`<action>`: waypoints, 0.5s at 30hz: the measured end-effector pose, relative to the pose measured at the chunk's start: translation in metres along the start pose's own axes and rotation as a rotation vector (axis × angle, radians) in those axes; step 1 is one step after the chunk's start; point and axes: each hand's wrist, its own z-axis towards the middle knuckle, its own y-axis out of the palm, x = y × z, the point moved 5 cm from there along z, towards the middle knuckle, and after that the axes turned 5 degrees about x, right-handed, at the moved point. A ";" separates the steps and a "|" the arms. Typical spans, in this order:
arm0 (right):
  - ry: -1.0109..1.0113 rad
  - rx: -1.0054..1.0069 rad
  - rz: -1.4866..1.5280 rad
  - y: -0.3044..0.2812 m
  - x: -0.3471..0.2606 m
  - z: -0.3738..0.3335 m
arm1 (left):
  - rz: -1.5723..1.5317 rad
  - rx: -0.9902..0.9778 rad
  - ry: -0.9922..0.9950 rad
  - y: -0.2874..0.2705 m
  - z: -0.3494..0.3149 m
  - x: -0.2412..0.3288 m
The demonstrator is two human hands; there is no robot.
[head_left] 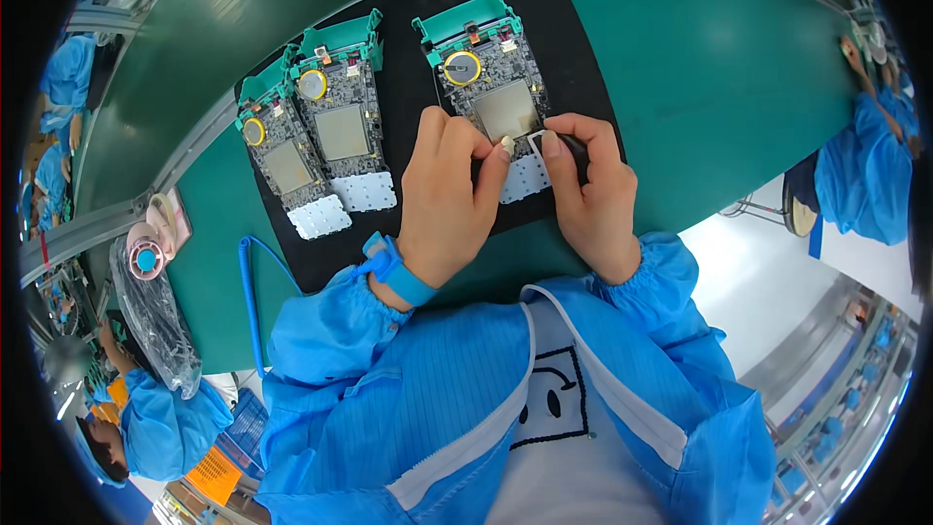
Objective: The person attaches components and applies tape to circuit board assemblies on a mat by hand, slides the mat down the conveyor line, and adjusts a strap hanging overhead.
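Observation:
A circuit board [508,109] with a green plastic bracket [468,21] at its far end lies in front of me on a black mat. It carries a round coin cell [463,68], a square metal shield and a white perforated plate at its near end. My left hand [447,185] is pinched at the board's near left; a tiny pale spot shows at its thumb tip, and what it holds, if anything, I cannot make out. Closed around a small dark object [575,157] with a whitish edge, my right hand [598,190] rests at the board's near right.
Two similar boards, a middle one [342,131] and a left one [288,165], lie on the black mat [413,87]. A blue coiled cord [250,301], a clear plastic bag [160,321] and a pink round item [148,258] are at the left. Co-workers in blue sit on both sides.

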 end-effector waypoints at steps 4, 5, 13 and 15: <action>-0.052 0.020 -0.141 0.006 -0.004 0.002 | -0.013 -0.013 -0.028 0.000 0.003 -0.001; -0.125 0.049 -0.218 0.006 -0.008 0.000 | -0.016 -0.013 -0.024 -0.002 0.002 0.001; -0.291 -0.073 -0.177 -0.009 -0.021 -0.003 | -0.373 -0.061 -0.249 -0.010 -0.001 -0.010; -0.372 -0.024 -0.369 -0.012 -0.041 -0.001 | -0.535 -0.127 -0.236 -0.016 -0.006 -0.004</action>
